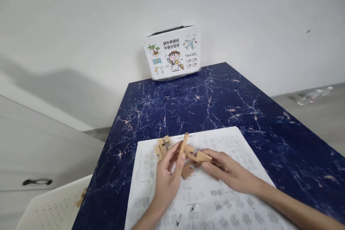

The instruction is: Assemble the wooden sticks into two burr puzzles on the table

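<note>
My left hand (167, 174) pinches an upright wooden puzzle piece (183, 142) between thumb and fingers. My right hand (229, 172) grips a notched wooden bar (198, 155) that crosses the upright piece. Both hands hover just above a white instruction sheet (205, 201) printed with grey diagrams. Another wooden piece (187, 170) lies on the sheet under the hands. A small assembled cluster of wooden blocks (163, 146) sits on the sheet to the left of my left hand.
The sheet lies on a dark blue marbled table (205, 104). A white illustrated case (173, 54) leans against the wall at the table's far edge. A white perforated basket (54, 206) stands at the lower left. A plastic bottle (312, 96) lies on the floor at right.
</note>
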